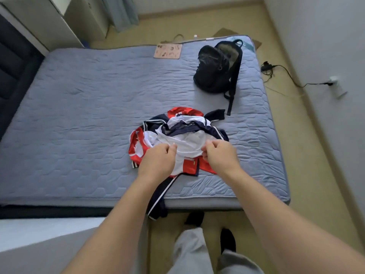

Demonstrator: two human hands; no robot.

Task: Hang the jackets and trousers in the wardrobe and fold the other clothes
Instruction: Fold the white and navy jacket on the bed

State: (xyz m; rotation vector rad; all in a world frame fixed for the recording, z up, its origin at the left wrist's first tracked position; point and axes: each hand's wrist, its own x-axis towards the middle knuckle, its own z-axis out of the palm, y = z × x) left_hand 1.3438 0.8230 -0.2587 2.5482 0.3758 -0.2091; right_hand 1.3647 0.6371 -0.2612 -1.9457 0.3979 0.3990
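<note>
Jacket [185, 143] pinched by both outstretched hands.

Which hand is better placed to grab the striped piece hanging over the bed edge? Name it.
Left. The left hand lies just above the striped piece; the right hand is farther off. Both now pinch the white cloth.

Home bedroom: wide bed [88, 99] with quilted blue cover, backpack [215, 66] on it, curtain [120, 12] at far wall, charger cable [292, 76] on floor.
</note>
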